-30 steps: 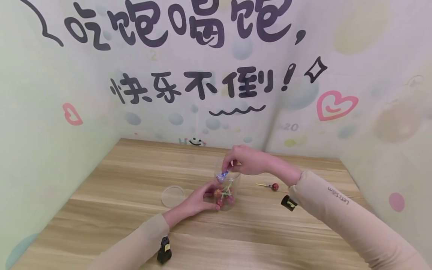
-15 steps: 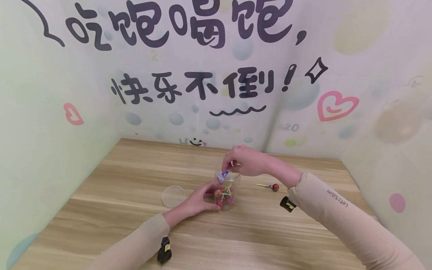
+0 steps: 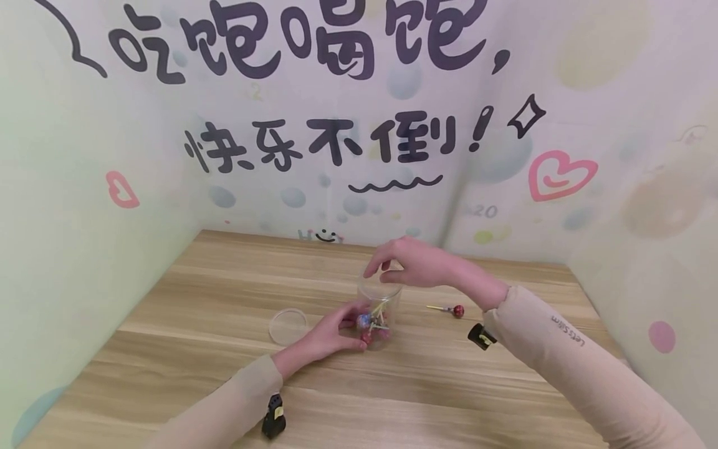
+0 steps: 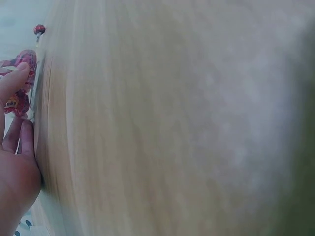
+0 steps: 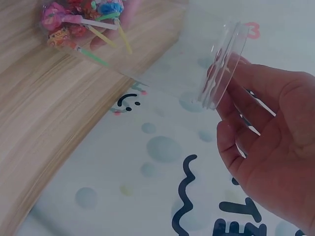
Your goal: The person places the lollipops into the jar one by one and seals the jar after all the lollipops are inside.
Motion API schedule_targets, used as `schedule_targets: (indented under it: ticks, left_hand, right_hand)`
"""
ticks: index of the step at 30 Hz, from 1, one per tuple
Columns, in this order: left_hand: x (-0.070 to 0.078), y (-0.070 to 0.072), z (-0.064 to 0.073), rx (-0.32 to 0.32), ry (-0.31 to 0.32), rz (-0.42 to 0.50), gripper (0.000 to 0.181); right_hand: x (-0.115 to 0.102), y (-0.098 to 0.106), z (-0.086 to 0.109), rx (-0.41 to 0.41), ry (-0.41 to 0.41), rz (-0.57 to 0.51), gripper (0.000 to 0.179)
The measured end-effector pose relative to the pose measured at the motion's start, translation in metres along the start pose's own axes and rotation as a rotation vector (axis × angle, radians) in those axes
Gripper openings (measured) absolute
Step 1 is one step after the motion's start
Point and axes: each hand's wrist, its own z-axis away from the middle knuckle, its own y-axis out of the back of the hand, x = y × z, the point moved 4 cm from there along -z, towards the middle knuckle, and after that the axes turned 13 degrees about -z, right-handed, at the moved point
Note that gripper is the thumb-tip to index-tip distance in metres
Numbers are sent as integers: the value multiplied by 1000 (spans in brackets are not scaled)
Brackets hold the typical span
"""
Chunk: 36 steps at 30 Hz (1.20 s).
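Note:
A clear plastic jar (image 3: 395, 312) stands upright on the table, with several wrapped lollipops (image 5: 61, 22) lying in its bottom. Around its lower left side, my left hand (image 3: 328, 332) holds it between thumb and fingers. In the left wrist view, the left thumb lies over pink and red wrappers seen through the wall. My right hand (image 3: 417, 263) hovers at the jar's mouth with loosely bent fingers and nothing between them. A blue-wrapped lollipop (image 3: 364, 320) lies inside among the others. The right wrist view shows the right fingers (image 5: 227, 140) close beside the rim.
Left of the jar, a round clear lid (image 3: 288, 327) lies flat on the wooden table (image 3: 224, 293). A red lollipop (image 3: 457, 310) with a yellow stick lies to the right, near the right forearm. A printed wall (image 3: 314, 181) rises behind the table's back edge.
My right hand has let go of the blue-wrapped lollipop, which has dropped from the mouth into the jar. The right fingers have spread and lifted slightly. My left hand stays in place.

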Motion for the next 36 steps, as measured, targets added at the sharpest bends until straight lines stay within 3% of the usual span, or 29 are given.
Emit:
schedule_targets:
  ticks: [9,21,27,36]
  left_hand:
    - [1,0,0,0,4,6,79]
    - [0,0,0,3,15,6,81]
    - [2,1,0,12,23,7,82]
    - [1,0,0,14,21,0,83]
  right_hand:
    - [5,2,3,32,8,-6,22]
    - [16,31,26,186,-9,-48,23]
    - [36,39,40,231,-67,-20,24]
    - [79,32,62,251,-160,5,25]
